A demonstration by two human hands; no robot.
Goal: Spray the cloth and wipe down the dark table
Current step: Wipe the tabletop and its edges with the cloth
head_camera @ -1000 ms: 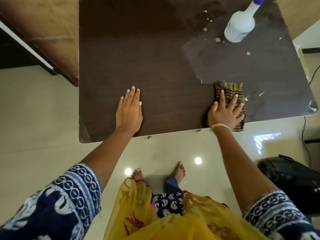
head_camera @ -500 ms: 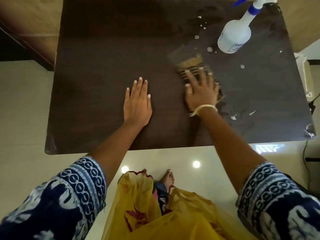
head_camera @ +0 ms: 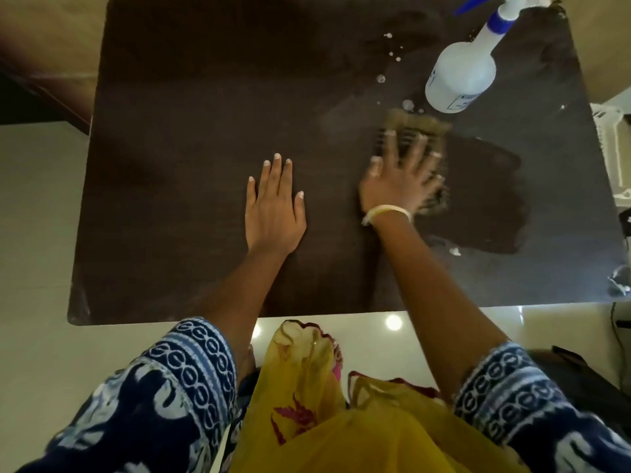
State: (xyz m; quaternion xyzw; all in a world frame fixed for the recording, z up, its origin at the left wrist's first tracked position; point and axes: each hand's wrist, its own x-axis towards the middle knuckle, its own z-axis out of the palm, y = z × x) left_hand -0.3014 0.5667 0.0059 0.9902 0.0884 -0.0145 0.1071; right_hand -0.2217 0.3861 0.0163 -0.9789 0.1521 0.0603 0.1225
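The dark table [head_camera: 177, 138] fills most of the head view, its near edge running across just above the person's patterned blue sleeves and yellow garment [head_camera: 307, 421]. At its left the wood grain looks dry and matte.

Near the middle, the left hand [head_camera: 275, 213] lies flat on the table, palm down, fingers straight and close together, holding nothing.

Just to the right, well apart from it, the right hand [head_camera: 399, 179] presses down on the cloth [head_camera: 415, 126], fingers spread and straight over it; the hand and cloth are blurred. The cloth is brownish with dark stripes, and its far edge sticks out beyond the fingertips. A pale bangle [head_camera: 387, 211] circles that wrist.

Right of the hand a darker patch [head_camera: 485, 199] spreads on the table, with paler surface around it. White droplets [head_camera: 380, 78] dot the wood beyond the cloth.

At the far right corner stands the spray bottle [head_camera: 461, 76], white with a blue collar and trigger, near the cloth but not touching it. A white fleck [head_camera: 454, 251] lies near the patch's near edge.
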